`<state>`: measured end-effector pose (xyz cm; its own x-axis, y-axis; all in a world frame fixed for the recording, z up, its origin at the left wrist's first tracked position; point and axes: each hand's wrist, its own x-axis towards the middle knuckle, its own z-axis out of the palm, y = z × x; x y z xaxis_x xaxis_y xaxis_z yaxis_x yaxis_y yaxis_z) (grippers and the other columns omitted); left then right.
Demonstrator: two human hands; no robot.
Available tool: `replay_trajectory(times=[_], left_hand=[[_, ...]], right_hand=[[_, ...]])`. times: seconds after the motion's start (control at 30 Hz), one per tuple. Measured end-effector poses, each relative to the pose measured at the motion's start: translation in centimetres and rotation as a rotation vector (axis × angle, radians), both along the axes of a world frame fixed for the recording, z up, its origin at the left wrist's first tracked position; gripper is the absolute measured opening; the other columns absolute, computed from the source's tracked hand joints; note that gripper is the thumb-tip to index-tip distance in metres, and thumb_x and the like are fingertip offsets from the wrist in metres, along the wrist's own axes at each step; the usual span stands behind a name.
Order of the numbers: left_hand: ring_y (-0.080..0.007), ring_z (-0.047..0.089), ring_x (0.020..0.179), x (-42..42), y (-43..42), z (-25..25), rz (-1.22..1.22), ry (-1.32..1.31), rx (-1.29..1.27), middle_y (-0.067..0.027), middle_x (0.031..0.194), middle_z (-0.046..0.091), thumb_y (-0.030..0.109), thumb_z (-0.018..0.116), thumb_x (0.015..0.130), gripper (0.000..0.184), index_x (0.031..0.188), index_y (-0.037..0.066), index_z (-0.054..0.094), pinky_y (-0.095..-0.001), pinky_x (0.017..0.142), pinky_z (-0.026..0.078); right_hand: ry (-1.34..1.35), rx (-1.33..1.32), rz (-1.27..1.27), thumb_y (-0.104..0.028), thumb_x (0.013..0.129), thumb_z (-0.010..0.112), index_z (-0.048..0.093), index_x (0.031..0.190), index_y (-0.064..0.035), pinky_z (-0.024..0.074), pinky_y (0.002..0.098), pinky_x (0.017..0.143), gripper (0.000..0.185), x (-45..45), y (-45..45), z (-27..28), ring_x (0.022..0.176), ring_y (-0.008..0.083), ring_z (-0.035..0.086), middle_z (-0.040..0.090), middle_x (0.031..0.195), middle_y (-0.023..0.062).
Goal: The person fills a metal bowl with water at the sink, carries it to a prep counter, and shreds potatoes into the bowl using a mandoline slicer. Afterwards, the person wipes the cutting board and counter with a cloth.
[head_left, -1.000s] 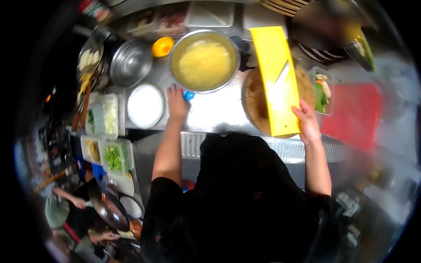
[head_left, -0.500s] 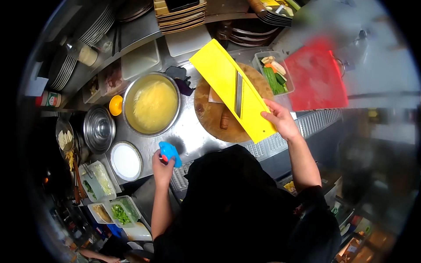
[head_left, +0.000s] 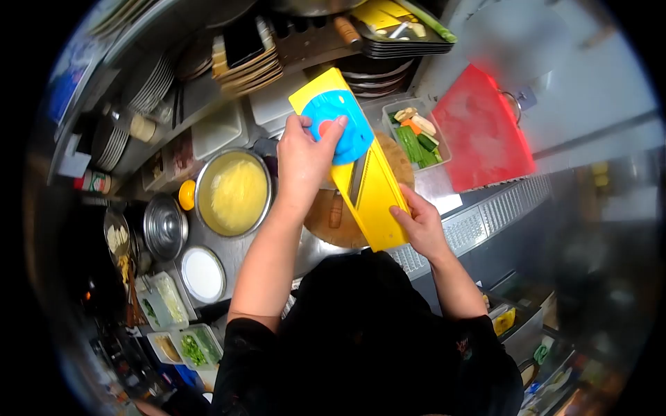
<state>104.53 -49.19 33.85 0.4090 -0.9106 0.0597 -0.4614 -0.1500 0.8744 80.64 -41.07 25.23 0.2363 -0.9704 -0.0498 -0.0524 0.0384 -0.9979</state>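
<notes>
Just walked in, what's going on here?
One person is working with a yellow slicer over a round wooden board. Their right hand holds its near end by the edge; the left hand grips a blue guard over its far part. A wooden handle shows on the board. Left of that, pale yellow shreds sit in a metal bowl. Whether anything is under the guard can't be seen.

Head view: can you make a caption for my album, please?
The left hand holds a blue guard over the yellow slicer in the right hand.
</notes>
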Motion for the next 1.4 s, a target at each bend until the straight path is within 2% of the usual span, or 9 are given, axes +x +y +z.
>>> replay_trajectory(times=[0.33, 0.57, 0.73, 0.77, 0.87, 0.97, 1.07, 1.27, 1.4], left_hand=[[-0.0455, 0.067, 0.102, -4.7, -1.6, 2.3, -0.042, -0.217, -0.22, -0.0332, 0.117, 0.063, 0.046, 0.077, 0.085, 0.071, 0.124, -0.009, 0.055, -0.0473, 0.087, 0.055], [-0.0134, 0.056, 0.073, 2.7, 7.2, -8.3, 0.125, 0.204, -0.341, -0.0111, 0.104, 0.056, 0.016, 0.074, 0.091, 0.051, 0.132, -0.006, 0.052, -0.026, 0.063, 0.048], [-0.0313, 0.056, 0.117, 9.2, 16.1, -20.2, 0.894, 0.004, -0.019, -0.0246, 0.128, 0.05, 0.017, 0.07, 0.093, 0.072, 0.148, -0.009, 0.032, -0.0393, 0.103, 0.045], [-0.0412, 0.047, 0.13, 11.4, 17.1, -24.0, 1.026, 0.127, 0.078, -0.0297, 0.142, 0.041, 0.022, 0.07, 0.094, 0.083, 0.152, -0.011, 0.021, -0.0437, 0.117, 0.03], [-0.0383, 0.055, 0.123, 15.8, 17.6, -26.0, 1.155, 0.977, -0.094, -0.0258, 0.141, 0.047, 0.024, 0.071, 0.093, 0.077, 0.15, -0.008, 0.029, -0.0452, 0.093, 0.055], [-0.0346, 0.063, 0.111, 19.1, 17.0, -29.3, 0.77, 1.387, -0.282, -0.0213, 0.131, 0.056, 0.016, 0.067, 0.092, 0.063, 0.144, -0.002, 0.038, -0.0451, 0.077, 0.061], [-0.0327, 0.066, 0.103, 20.6, 15.6, -33.8, 0.774, 1.316, -0.268, -0.018, 0.126, 0.06, 0.006, 0.062, 0.089, 0.052, 0.137, 0.001, 0.045, -0.0472, 0.077, 0.063], [-0.0374, 0.068, 0.102, 18.4, 16.8, -27.8, 0.876, 1.309, -0.324, -0.0241, 0.119, 0.059, -0.006, 0.053, 0.085, 0.044, 0.128, -0.013, 0.046, -0.0481, 0.085, 0.064], [-0.0374, 0.069, 0.099, 17.9, 19.3, -28.1, 0.893, 1.342, -0.354, -0.0237, 0.116, 0.06, -0.008, 0.054, 0.083, 0.045, 0.127, -0.014, 0.045, -0.0464, 0.077, 0.065]], right_hand=[[-0.195, 0.159, -0.059, -0.004, 0.097, 0.063, 0.055, 0.14, 0.0044, 0.0514, 0.0277, 0.092, 0.044, -4.9, -2.5, 4.0, 0.103, 0.0138, 0.066, 0.069, 0.124, 0.0105], [-0.15, -0.011, -0.123, -0.006, 0.099, 0.06, 0.059, 0.133, 0.0051, 0.0557, 0.0296, 0.09, 0.036, -10.6, -9.2, 9.7, 0.1, 0.0175, 0.07, 0.071, 0.117, 0.0134], [-0.121, 0.028, -0.187, -0.014, 0.101, 0.058, 0.058, 0.13, 0.0025, 0.0583, 0.0329, 0.087, 0.033, -15.2, -14.0, 12.2, 0.103, 0.0228, 0.071, 0.07, 0.12, 0.0149], [-0.072, 0.062, -0.194, -0.017, 0.101, 0.059, 0.059, 0.131, 0.001, 0.0576, 0.034, 0.087, 0.034, -14.7, -14.8, 13.2, 0.102, 0.0236, 0.07, 0.07, 0.119, 0.0139], [-0.052, 0.135, -0.206, -0.021, 0.101, 0.061, 0.061, 0.129, 0.0008, 0.0574, 0.0325, 0.082, 0.035, -15.0, -20.6, 13.4, 0.098, 0.0216, 0.07, 0.071, 0.114, 0.0112], [-0.021, 0.103, -0.025, -0.023, 0.1, 0.062, 0.062, 0.126, 0.0013, 0.0578, 0.0314, 0.077, 0.036, -13.8, -25.7, 13.4, 0.094, 0.0199, 0.07, 0.072, 0.111, 0.0097], [-0.083, -0.044, 0.332, -0.025, 0.101, 0.062, 0.063, 0.127, 0.0013, 0.0576, 0.0309, 0.073, 0.037, -8.8, -26.3, 14.0, 0.092, 0.0189, 0.07, 0.072, 0.111, 0.0095], [-0.174, -0.138, 0.476, -0.027, 0.102, 0.059, 0.063, 0.13, -0.001, 0.0553, 0.0324, 0.086, 0.038, -7.5, -30.4, 12.2, 0.104, 0.0214, 0.068, 0.07, 0.121, 0.0095], [0.701, -0.659, -0.211, -0.031, 0.103, 0.057, 0.063, 0.13, -0.0009, 0.0542, 0.0348, 0.091, 0.041, -17.9, -43.0, 7.0, 0.109, 0.0268, 0.066, 0.069, 0.121, 0.0101]])
